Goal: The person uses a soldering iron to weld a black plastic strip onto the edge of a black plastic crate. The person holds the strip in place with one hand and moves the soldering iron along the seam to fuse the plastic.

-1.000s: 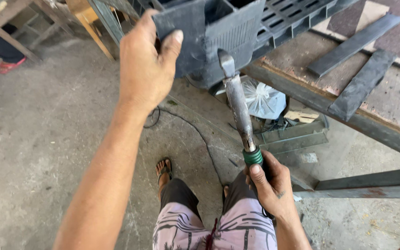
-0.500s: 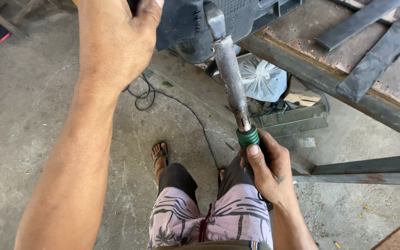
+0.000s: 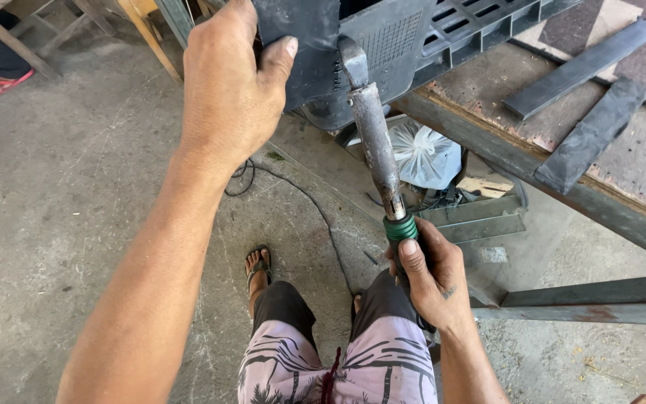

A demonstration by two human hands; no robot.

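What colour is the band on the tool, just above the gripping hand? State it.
Green: the band sits between the grey metal shaft and the right hand, clearest in the head view.

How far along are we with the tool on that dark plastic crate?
Done: the left hand grips the dark plastic crate at its corner, steadying it on the workbench. In hand: the right hand holds the green-collared metal tool, its flat tip pressed on the crate's wall. Left: no finished seam or repair shows; how much remains cannot be told.
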